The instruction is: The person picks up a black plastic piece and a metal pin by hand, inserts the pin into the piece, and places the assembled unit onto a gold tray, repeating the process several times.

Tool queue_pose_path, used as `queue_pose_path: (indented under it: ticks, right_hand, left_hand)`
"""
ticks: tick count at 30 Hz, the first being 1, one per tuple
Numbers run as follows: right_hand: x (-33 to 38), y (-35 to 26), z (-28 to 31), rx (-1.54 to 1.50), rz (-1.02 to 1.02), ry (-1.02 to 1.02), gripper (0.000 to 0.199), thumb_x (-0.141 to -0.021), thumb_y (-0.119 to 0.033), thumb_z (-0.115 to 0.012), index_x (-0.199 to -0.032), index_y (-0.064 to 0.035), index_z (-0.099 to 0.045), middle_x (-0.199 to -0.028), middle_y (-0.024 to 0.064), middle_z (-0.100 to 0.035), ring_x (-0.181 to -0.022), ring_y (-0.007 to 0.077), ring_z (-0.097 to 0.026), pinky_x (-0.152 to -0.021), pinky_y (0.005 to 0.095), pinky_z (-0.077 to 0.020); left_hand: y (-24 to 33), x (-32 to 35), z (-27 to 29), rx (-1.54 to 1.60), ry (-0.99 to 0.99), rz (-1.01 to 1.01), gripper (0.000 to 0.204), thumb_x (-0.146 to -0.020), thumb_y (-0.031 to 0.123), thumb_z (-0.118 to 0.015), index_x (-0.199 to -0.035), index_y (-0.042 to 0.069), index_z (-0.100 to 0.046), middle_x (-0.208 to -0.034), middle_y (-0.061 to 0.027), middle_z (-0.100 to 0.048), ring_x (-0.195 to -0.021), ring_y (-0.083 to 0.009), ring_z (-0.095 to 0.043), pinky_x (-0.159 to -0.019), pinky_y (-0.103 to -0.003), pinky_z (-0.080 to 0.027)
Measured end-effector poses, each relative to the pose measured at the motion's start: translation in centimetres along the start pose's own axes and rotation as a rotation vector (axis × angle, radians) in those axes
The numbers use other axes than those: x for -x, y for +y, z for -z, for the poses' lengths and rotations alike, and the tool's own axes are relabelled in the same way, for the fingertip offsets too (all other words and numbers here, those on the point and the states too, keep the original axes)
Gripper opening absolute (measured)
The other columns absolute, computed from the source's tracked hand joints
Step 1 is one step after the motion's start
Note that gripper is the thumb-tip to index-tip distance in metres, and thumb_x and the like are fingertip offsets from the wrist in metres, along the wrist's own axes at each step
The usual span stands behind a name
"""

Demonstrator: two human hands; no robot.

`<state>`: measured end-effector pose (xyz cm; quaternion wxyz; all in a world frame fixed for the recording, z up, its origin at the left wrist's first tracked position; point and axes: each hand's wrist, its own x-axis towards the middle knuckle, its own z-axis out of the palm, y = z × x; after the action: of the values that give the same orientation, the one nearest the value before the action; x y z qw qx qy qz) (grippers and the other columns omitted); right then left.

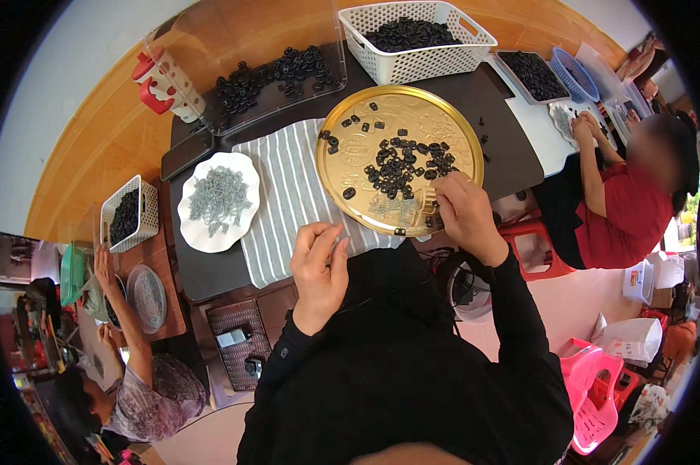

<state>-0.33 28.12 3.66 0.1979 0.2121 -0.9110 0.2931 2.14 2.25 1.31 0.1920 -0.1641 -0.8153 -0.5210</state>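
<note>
Small black parts (396, 164), bunched in a loose heap left of and just beyond the right fingers (448, 188), on a round gold tray (455, 128). Short and blocky, rounded at the ends in some cases, squarer in others, many with a pair of holes side by side. Mostly overlapping at odd angles; a few lying singly toward the tray's far and left edges. Beneath them, shiny gold with raised patterns. Just left of the right fingers, on the near part of the tray, a patch of small pale pieces (390, 208).

Right fingers bent down over the tray's near right side, tips close in; cannot tell of any grip. Left fingers (313, 236) loosely curled, short of the tray, thumb a little apart from forefinger.

Left of and beyond the left fingers, a grey-and-white striped cloth (280, 178), partly under the tray; past it, a white scalloped plate (192, 226) heaped with slim grey pieces (220, 198). Under all this, a dark tabletop (517, 163). Well beyond the right fingers, a white perforated basket (424, 71) of black pieces (412, 33). Far right of the right fingers, a co-worker in red (629, 221).
</note>
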Motion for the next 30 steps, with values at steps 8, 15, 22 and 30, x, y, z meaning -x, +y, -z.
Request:
queue_pose_path:
  ticks: [8,15,22,30]
  right_hand:
    - [-0.1,-0.2,-0.1,0.141,0.026,-0.077,0.014,-0.077,0.003,-0.054,-0.091,0.001,-0.055,-0.077,0.0156,-0.057,-0.077,0.0349,-0.056,-0.066,0.0423,-0.0448]
    - [-0.9,-1.1,-1.3,0.483,0.155,-0.233,0.015,-0.071,-0.004,-0.057,-0.085,0.0007,-0.055,-0.074,0.0143,-0.059,-0.076,0.0302,-0.058,-0.067,0.0396,-0.0458]
    - [-1.4,-0.3,-1.7,0.446,0.166,-0.244,0.012,-0.069,-0.005,-0.058,-0.079,-0.0005,-0.054,-0.074,0.0154,-0.059,-0.075,0.0309,-0.059,-0.066,0.0415,-0.046]
    - [0.0,1.0,-0.1,-0.051,-0.098,-0.029,0.008,-0.078,-0.003,-0.056,-0.086,-0.0005,-0.056,-0.077,0.0177,-0.057,-0.077,0.038,-0.056,-0.066,0.0429,-0.0456]
  left_hand:
    - [0.1,0.6,-0.7,0.01,-0.045,-0.001,0.015,-0.081,-0.005,-0.063,-0.096,-0.006,-0.064,-0.089,-0.0122,-0.057,-0.066,-0.0181,-0.055,-0.056,-0.027,-0.045]
    - [0.1,0.5,-1.0,0.02,-0.074,0.012,0.013,-0.081,-0.005,-0.064,-0.094,-0.005,-0.064,-0.088,-0.0117,-0.057,-0.063,-0.0186,-0.054,-0.054,-0.027,-0.043]
    - [0.7,-0.5,-1.7,-0.043,-0.146,-0.07,0.016,-0.076,-0.004,-0.065,-0.091,-0.003,-0.064,-0.089,-0.0132,-0.058,-0.074,-0.0273,-0.056,-0.063,-0.034,-0.046]
    - [2.1,-2.2,-4.3,-0.307,-0.463,-0.216,0.025,-0.07,0.014,-0.075,-0.09,0.002,-0.065,-0.092,-0.0117,-0.053,-0.089,-0.031,-0.046,-0.078,-0.041,-0.037]
